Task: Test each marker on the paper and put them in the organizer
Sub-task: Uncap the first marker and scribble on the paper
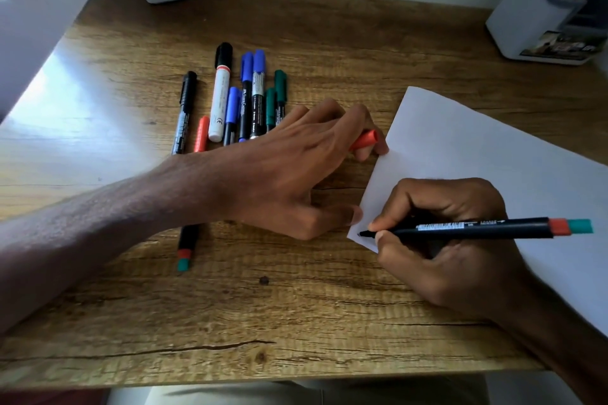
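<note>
So, right grip: your fingers and thumb were closed round the black marker, pinching it low on the barrel, close to the nib.
Left grip: it held the orange cap between curled fingers, while the thumb pressed on the near edge of the paper.
Marker position: its nib touched the paper right at the near left corner, and the barrel ran out to your right, ending in an orange and a teal band.
Key relation: the cap lay up and to the left of the nib, near but apart, so recapping probably meant bringing the two hands together over that corner.
Organizer: it stood at the far right of the tabletop, well apart and beyond the paper; your right hand was the nearer one.
Waiting markers: they lay side by side, far left of the paper, long axes pointing away from you.
Hard to see: no ink stroke could be made out under the nib.
Cut off: the frame edge clipped the organizer, and its compartments were too dim to tell apart.
Hidden: your left forearm covered most of another marker, and your fingers hid the cap's open end.
</note>
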